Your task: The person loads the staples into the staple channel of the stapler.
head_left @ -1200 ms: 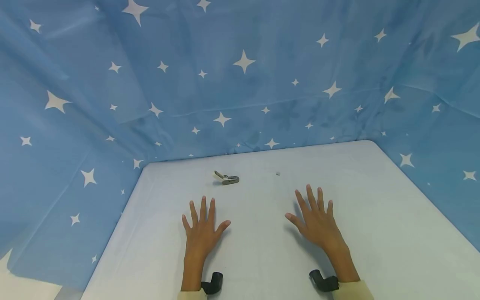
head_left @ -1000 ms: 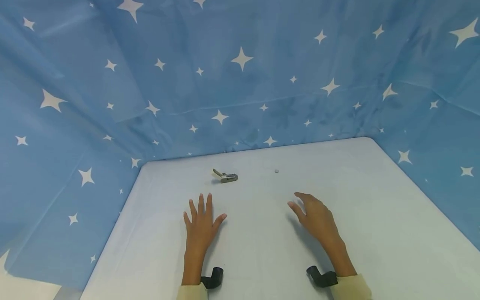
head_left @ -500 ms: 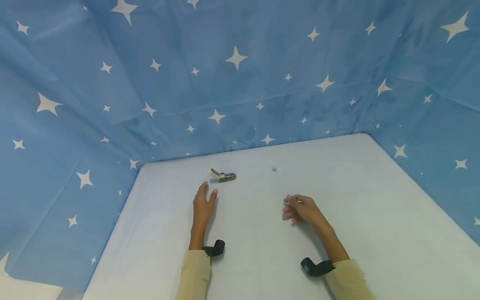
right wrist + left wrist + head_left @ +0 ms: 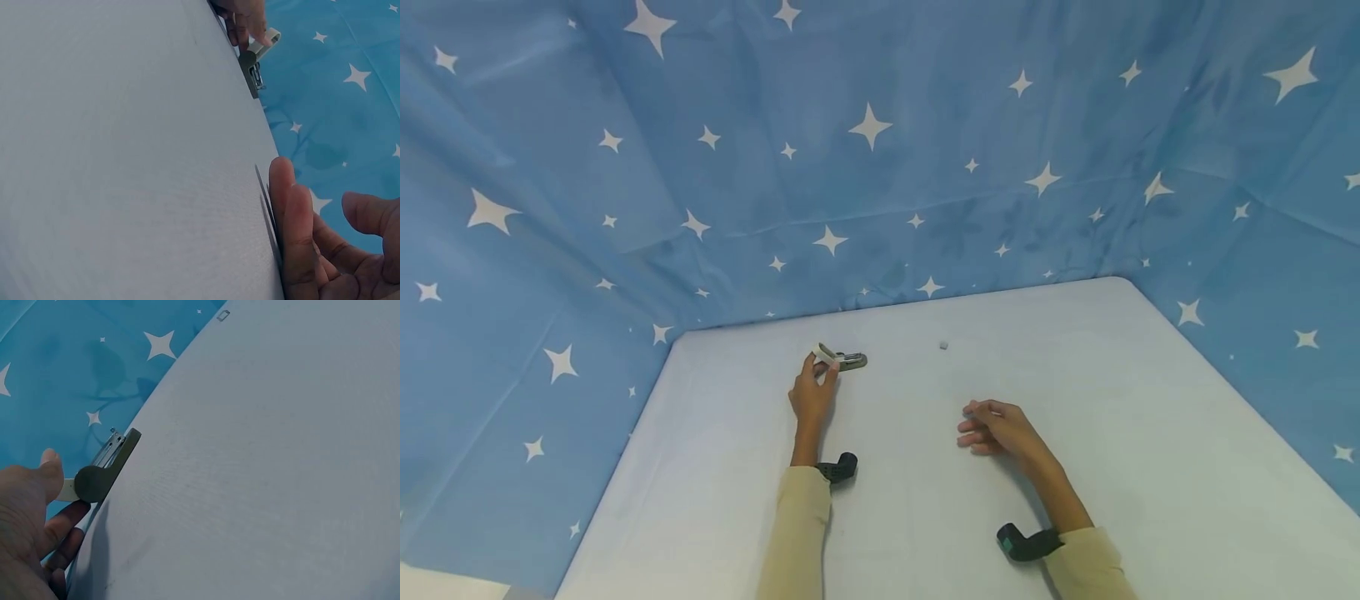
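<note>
Head view: L hand (image 4: 810,398) pinches open stapler (image 4: 853,363) (grey-green base, silver metal channel, raised cream arm), far part of white round-cornered table (image 4: 910,475); R hand (image 4: 1009,430) relaxed, holding nothing; small grey piece (image 4: 943,345) to stapler's R. Step prob. securing stapler; next move calls for steady grip.

L wrist view: thumb, fingers either side of arm; piece's rectangular outline clearer.

R wrist view: arm's hollow inside.
</note>
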